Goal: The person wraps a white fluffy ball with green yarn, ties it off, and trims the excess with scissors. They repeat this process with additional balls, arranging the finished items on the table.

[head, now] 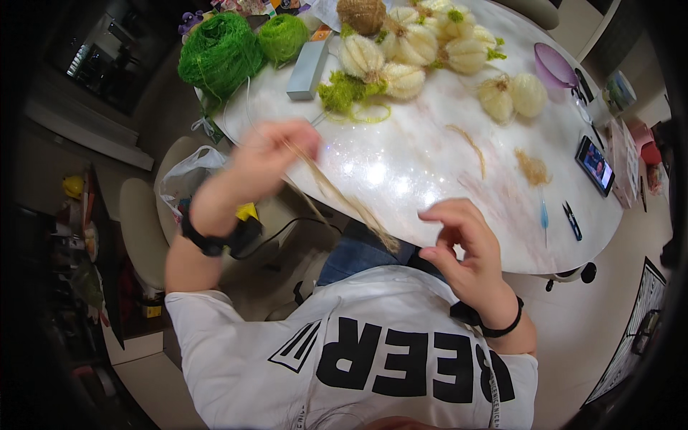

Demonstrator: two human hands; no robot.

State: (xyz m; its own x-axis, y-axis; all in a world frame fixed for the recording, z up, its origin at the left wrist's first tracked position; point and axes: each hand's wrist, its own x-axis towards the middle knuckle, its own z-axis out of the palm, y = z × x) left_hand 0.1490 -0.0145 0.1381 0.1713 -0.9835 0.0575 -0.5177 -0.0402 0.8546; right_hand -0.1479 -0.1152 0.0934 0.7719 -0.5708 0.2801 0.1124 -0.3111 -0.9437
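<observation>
My left hand (285, 148) is blurred at the table's left edge, its fingers closed on a bundle of tan yarn strands (349, 201) that hangs slanting down past the edge. My right hand (465, 242) is at the near edge with thumb and fingers apart, holding nothing. Farther right on the table lie a loose tan yarn strand (473, 145), a tuft of tan fibre (532, 167), a tool with a blue handle and thin metal shaft (544, 212) and small thread snips (573, 220). Cream crocheted bulbs (406, 80) with green tufts fill the far side.
The round marble-look table (387, 177) also holds green yarn balls (220, 56), a brown yarn ball (361, 15), a grey box (308, 70), a purple bowl (554, 65) and a lit phone (595, 165). A chair (142, 231) with a plastic bag (188, 172) stands at left.
</observation>
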